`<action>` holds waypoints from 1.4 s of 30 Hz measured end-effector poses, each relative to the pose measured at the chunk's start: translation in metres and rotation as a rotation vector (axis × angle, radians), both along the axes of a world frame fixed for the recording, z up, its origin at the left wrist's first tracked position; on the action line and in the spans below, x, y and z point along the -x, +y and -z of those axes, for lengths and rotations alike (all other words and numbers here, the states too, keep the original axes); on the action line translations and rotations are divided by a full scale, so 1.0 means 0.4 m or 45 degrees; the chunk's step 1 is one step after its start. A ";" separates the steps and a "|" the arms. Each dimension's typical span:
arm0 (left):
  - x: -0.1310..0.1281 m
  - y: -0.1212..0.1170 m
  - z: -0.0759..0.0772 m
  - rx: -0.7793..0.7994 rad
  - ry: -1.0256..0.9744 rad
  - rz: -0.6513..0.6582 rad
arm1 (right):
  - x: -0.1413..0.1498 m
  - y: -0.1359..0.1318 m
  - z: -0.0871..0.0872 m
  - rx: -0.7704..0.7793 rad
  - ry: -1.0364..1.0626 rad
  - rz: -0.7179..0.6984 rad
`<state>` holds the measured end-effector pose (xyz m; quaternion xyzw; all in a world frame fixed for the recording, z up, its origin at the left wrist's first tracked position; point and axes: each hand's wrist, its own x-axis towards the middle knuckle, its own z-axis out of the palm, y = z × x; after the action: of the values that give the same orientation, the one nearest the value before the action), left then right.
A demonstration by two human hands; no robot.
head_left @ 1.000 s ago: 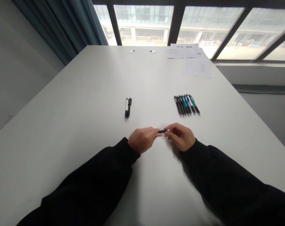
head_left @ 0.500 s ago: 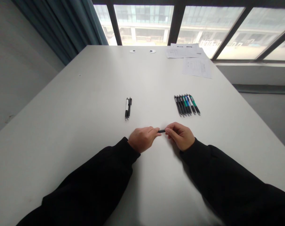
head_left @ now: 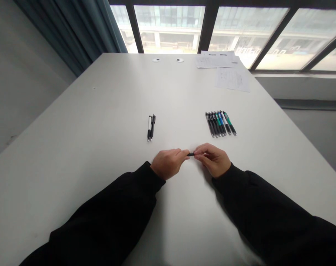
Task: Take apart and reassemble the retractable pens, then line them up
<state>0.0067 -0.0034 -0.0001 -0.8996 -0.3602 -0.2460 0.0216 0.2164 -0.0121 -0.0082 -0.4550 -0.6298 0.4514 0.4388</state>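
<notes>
A black pen (head_left: 191, 154) lies level between my two hands, just above the white table, with only a short dark stretch of it showing. My left hand (head_left: 170, 162) is closed around one end. At the other end, the thumb and fingers of my right hand (head_left: 212, 159) pinch it; its tip is hidden there. Beyond my left hand lie two pens side by side, a white-and-black pen (head_left: 149, 128) and a black pen (head_left: 153, 127). Past my right hand rests a row of several pens (head_left: 220, 124), black, green, blue and white.
The white table (head_left: 115, 99) reaches to the windows. Printed sheets (head_left: 232, 78) lie at its far right corner. Two small oval fittings, one left (head_left: 156, 60) and one right (head_left: 180, 60), sit near the far edge. A blue curtain (head_left: 101, 33) hangs at the left.
My right-hand fingers have shifted slightly on the end of the pen, and a little less of it shows between the hands. The pens on the table have not moved.
</notes>
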 end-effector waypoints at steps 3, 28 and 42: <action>0.000 0.000 -0.001 0.010 0.007 0.001 | 0.002 0.000 -0.006 0.083 0.019 0.024; -0.007 -0.001 -0.022 -0.079 0.084 -0.063 | 0.005 0.007 -0.020 0.231 0.067 0.007; -0.011 -0.001 -0.020 -0.161 0.103 -0.047 | -0.005 0.009 -0.007 0.031 -0.003 -0.062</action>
<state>0.0110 -0.0039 0.0079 -0.8988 -0.3595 -0.2313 0.0974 0.2185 -0.0085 -0.0053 -0.4456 -0.6357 0.4690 0.4213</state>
